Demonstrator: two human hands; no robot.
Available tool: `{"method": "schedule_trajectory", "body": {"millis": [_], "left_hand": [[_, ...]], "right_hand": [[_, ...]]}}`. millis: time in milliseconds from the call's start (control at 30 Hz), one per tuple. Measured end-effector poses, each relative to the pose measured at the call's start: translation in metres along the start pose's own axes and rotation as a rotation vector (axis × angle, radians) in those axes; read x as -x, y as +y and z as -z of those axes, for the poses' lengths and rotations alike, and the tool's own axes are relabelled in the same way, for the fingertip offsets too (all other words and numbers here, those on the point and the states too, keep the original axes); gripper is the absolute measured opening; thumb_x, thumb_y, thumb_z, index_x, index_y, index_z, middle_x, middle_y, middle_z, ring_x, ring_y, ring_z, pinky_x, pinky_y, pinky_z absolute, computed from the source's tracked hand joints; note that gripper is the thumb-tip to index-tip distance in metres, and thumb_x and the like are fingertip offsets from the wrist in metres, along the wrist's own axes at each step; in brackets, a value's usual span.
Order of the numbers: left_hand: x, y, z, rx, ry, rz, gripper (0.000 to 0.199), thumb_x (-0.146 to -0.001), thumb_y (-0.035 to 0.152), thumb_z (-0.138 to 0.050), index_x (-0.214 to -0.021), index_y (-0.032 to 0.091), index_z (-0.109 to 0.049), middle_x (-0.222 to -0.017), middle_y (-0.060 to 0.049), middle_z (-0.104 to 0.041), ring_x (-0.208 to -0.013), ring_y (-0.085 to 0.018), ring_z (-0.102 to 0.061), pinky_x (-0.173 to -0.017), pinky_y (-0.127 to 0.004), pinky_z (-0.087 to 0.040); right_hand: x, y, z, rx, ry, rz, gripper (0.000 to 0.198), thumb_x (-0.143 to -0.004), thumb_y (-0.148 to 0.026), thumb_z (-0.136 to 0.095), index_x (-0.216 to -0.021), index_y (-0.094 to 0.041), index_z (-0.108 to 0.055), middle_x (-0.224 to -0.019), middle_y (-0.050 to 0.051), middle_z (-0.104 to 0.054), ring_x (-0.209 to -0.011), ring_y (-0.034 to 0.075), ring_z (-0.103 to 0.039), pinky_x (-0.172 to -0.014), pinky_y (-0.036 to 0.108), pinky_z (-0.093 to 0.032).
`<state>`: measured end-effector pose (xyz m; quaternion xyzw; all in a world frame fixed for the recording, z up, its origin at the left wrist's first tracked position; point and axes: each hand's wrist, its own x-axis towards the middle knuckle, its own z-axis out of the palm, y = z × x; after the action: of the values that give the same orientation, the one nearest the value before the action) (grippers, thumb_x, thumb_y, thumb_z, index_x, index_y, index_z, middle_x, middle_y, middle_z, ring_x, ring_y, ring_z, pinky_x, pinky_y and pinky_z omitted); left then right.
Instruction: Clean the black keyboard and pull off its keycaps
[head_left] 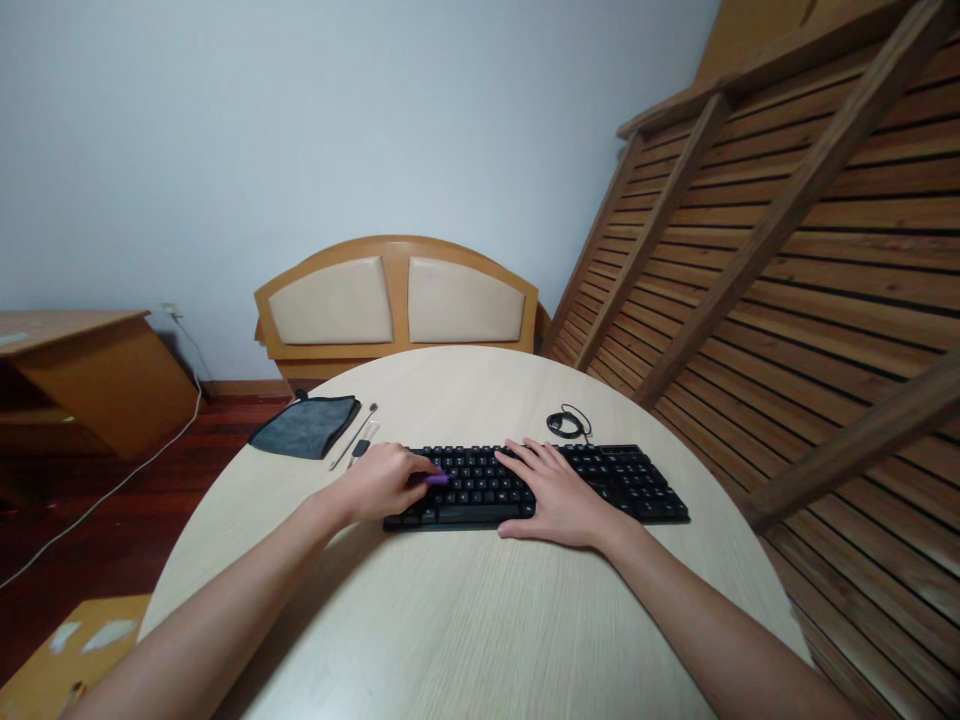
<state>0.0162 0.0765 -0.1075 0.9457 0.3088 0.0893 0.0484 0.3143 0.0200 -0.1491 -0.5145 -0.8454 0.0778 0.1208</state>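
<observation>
Keyboard point(474, 492) lies across the table point(450, 620), long axis left to right. Left hand point(381, 482) pinches a purple tool point(437, 479) over the left-side keys, tool pointing right; can't tell if it touches them. Right hand point(556, 497) grips nothing, fingers spread across the middle keys, thumb at the near edge. Left hand is nearer the left end.

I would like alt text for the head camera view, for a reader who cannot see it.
A left hand holds a small purple object over a black keyboard on a pale table, while the right hand is spread over the keyboard. A grey cloth lies to the keyboard's left, a coiled black cable behind it.
</observation>
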Motion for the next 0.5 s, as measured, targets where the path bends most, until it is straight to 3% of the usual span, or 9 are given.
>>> {"method": "schedule_trajectory", "body": {"millis": [100, 233, 367, 500], "left_hand": [[-0.001, 0.000, 0.002, 0.104, 0.041, 0.093, 0.029, -0.088, 0.021, -0.052, -0.106, 0.023, -0.074, -0.089, -0.002, -0.078, -0.072, -0.018, -0.071, -0.067, -0.026, -0.051], [-0.007, 0.008, -0.008, 0.129, 0.210, 0.244, 0.032, -0.092, 0.019, -0.049, -0.116, 0.023, -0.071, -0.098, -0.003, -0.077, -0.081, -0.019, -0.073, -0.075, -0.029, -0.054], [-0.014, 0.020, -0.029, 0.059, 0.184, 0.179, 0.036, -0.090, 0.015, -0.052, -0.120, 0.026, -0.069, -0.116, -0.002, -0.072, -0.100, -0.024, -0.071, -0.087, -0.036, -0.056], [-0.016, 0.028, -0.040, -0.015, 0.145, 0.094, 0.037, -0.090, 0.013, -0.053, -0.122, 0.025, -0.068, -0.122, -0.004, -0.069, -0.103, -0.025, -0.070, -0.089, -0.040, -0.057]], "right_hand": [[0.000, -0.001, 0.000, -0.004, 0.004, 0.008, 0.107, -0.067, -0.085, -0.057, -0.153, -0.026, -0.031, -0.160, 0.009, -0.025, -0.146, 0.039, -0.019, -0.119, 0.058, -0.012], [-0.002, -0.006, -0.002, 0.000, 0.015, 0.006, 0.107, -0.066, -0.085, -0.057, -0.152, -0.025, -0.033, -0.160, 0.010, -0.026, -0.145, 0.040, -0.019, -0.118, 0.059, -0.011], [-0.004, -0.011, -0.004, -0.005, 0.010, 0.003, 0.108, -0.067, -0.085, -0.056, -0.152, -0.024, -0.032, -0.160, 0.011, -0.025, -0.145, 0.041, -0.018, -0.118, 0.059, -0.011], [-0.005, -0.013, -0.004, -0.014, 0.010, 0.004, 0.108, -0.066, -0.084, -0.058, -0.152, -0.023, -0.033, -0.160, 0.011, -0.025, -0.146, 0.040, -0.017, -0.119, 0.058, -0.010]]}}
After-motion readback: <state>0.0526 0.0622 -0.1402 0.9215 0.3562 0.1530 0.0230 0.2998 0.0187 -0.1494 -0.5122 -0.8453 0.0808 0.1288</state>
